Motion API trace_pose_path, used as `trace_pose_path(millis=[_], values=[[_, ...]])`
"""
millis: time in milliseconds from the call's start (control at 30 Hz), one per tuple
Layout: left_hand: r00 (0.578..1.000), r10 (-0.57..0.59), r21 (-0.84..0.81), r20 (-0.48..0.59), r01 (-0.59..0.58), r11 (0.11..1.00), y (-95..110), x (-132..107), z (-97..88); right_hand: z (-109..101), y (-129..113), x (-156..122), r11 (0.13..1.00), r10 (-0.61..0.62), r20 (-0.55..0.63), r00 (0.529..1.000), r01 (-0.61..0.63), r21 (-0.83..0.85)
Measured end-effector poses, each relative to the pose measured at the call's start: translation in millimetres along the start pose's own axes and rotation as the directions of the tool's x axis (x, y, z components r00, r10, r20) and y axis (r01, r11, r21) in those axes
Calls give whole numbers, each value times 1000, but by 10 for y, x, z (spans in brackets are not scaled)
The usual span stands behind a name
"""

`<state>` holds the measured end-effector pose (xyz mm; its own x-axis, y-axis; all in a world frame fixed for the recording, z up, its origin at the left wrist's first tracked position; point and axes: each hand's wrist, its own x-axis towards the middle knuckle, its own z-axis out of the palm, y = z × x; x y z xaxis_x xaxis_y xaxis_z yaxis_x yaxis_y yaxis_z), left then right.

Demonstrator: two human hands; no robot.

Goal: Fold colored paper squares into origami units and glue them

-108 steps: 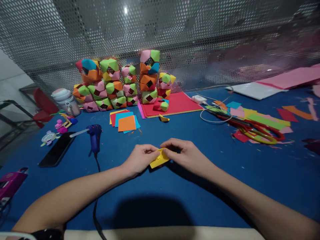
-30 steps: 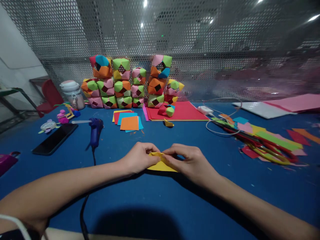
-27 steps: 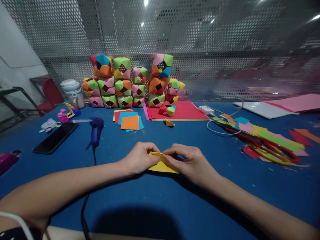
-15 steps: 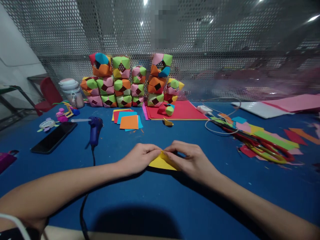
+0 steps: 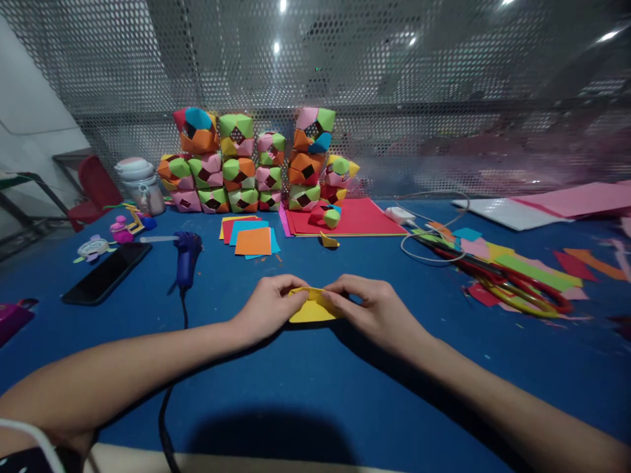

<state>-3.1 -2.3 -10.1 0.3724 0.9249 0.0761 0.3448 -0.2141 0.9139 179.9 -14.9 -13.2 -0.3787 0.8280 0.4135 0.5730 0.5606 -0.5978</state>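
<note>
A folded piece of yellow paper (image 5: 314,311) lies between my hands, close to the blue tabletop. My left hand (image 5: 269,305) pinches its left end between thumb and fingers. At the right end, my right hand (image 5: 372,302) grips the paper the same way, the fingertips partly hiding its edge. The upper edge of the paper is folded over. Beyond my hands sits a small curved yellow paper piece (image 5: 328,241), and to its left is a stack of coloured paper squares (image 5: 253,242) with orange on top.
Folded-paper cubes (image 5: 239,173) stand stacked at the back, beside red sheets (image 5: 372,218). A blue glue gun (image 5: 187,259) with its cord and a phone (image 5: 107,274) lie left. Scissors (image 5: 522,289), paper scraps (image 5: 537,272) and a white charger (image 5: 399,215) with a cable are right.
My left hand has shifted slightly, and the fingers have spread farther apart along the yellow paper. More of its folded upper edge shows. The view has moved a little.
</note>
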Motion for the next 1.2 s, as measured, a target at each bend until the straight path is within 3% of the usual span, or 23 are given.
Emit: trace_pose_path(millis=[100,167,333,500,600,800,933,1200], values=[[993,121,55,10,-121,991,5,-17,4,29,-2,-8,992,-117,6,993,117,-52],[989,148,98,13,-149,984,-1,-20,6,48,2,-11,991,-124,2,992,123,-49],[995,43,3,-85,-43,999,-55,13,23,72,14,-8,999,33,-50,998,-31,43],[999,-35,-137,-20,32,990,-86,27,58,106,-21,-13,1000,14,-104,994,-13,14],[999,-50,-149,-21,46,988,-76,19,72,129,-51,-20,1000,4,-140,990,-3,6],[989,-109,-154,-104,92,984,-54,16,83,175,-55,-27,984,172,-161,972,-163,68],[983,-147,-180,-113,126,976,-54,17,91,201,-36,-21,969,227,-157,961,-206,138],[989,-144,-410,25,142,901,-60,17,100,209,18,-21,968,220,-161,962,-195,158]])
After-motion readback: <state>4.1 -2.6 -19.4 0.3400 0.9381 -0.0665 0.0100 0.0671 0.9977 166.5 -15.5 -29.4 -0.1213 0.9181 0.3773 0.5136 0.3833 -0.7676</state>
